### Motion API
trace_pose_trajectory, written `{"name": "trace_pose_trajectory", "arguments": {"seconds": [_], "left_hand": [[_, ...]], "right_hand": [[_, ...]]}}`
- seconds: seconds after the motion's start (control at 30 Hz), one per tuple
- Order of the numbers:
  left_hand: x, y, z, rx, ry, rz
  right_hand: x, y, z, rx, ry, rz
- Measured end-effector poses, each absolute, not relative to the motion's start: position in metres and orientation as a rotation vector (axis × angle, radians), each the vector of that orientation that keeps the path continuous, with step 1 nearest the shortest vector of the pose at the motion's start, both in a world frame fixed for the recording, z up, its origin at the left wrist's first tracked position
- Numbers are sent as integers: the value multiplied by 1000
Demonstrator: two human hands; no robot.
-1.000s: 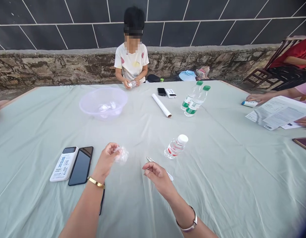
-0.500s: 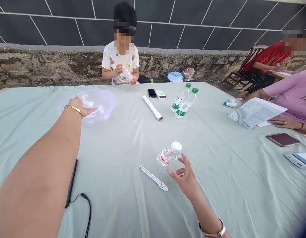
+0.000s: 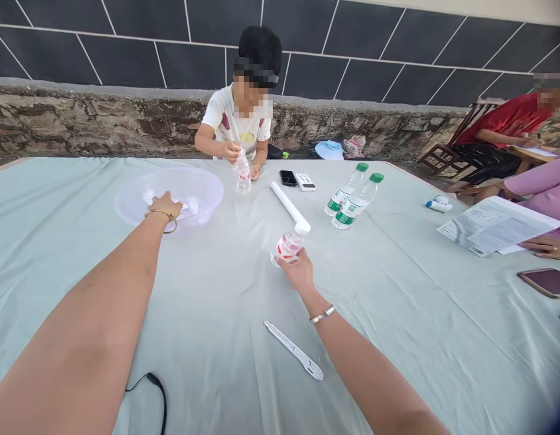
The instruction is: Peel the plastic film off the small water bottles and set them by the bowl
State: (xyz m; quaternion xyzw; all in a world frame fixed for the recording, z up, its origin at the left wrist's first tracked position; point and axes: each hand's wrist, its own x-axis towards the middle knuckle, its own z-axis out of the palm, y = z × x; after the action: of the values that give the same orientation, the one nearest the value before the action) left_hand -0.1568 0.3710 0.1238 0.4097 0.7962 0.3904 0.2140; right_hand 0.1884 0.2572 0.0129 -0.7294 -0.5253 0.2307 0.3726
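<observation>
My right hand [image 3: 298,269] is closed around the lower part of a small clear plastic bottle [image 3: 289,246] with a white cap and a red-and-white label. The bottle leans slightly right, in front of a white paper-like roll [image 3: 286,202]. Over the near side of a translucent lilac basin [image 3: 211,188] reaches my left hand [image 3: 166,206], its fingers loosely bent and apart. Crumpled clear plastic [image 3: 189,206] lies in the basin beside those fingers; their tips are partly hidden. A white utility knife [image 3: 293,350] rests on the cloth, nearer to me than the bottle.
Across the table, a person [image 3: 238,115] holds a similar clear bottle [image 3: 242,172]. Two green-capped water bottles [image 3: 352,202] stand right of the roll. A black phone [image 3: 287,177] lies behind it. Papers [image 3: 497,226] are at right, and a black cable [image 3: 157,386] is at lower left.
My right hand has closed on the small bottle and moved it away from me, toward the roll. My left hand has shifted within the basin area. The person opposite has lowered their bottle to the table.
</observation>
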Motion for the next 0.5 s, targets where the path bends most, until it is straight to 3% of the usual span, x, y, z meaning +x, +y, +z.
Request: {"name": "trace_pose_trajectory", "arguments": {"seconds": [0.13,0.27,0.5], "left_hand": [[-141,330,115,1540,2252,1135],[-101,238,93,1723,1943,1260],[26,25,-9,1453,1362,1142]], "right_hand": [[168,335,11,-1871,-1301,512],[163,372,5,-1872,-1285,497],[170,349,-8,-1890,-1215,578]]}}
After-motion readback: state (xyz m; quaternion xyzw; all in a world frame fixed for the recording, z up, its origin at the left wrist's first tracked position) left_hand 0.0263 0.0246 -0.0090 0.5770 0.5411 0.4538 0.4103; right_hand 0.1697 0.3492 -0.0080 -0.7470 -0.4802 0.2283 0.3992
